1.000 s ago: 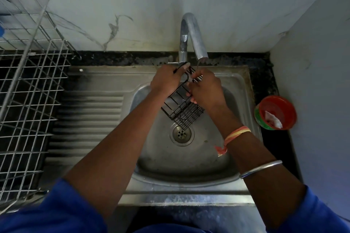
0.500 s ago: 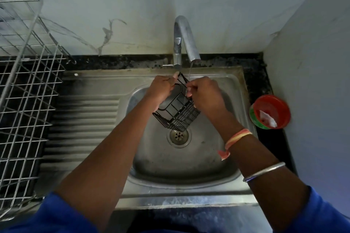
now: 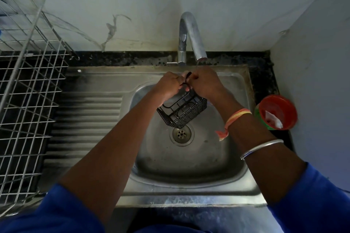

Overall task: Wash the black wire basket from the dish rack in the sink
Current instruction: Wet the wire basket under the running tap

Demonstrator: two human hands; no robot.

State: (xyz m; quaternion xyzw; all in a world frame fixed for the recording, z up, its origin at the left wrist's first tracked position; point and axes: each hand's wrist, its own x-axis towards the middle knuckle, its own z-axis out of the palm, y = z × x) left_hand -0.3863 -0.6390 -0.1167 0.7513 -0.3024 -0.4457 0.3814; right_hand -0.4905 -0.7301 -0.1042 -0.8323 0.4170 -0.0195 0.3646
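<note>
While it hangs tilted, wire basket (image 3: 186,112) looks black.

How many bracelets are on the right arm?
2: an orange thread band at the wrist, a silver bangle farther up the forearm. The sleeve may hide more.

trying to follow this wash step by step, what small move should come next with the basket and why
Probably shift the basket toward the wall so its mesh body comes under the tap. Both the left hand and right hand grip its hooks right below the tap, while the body hangs lower, over the drain, away from where water would fall.
</note>
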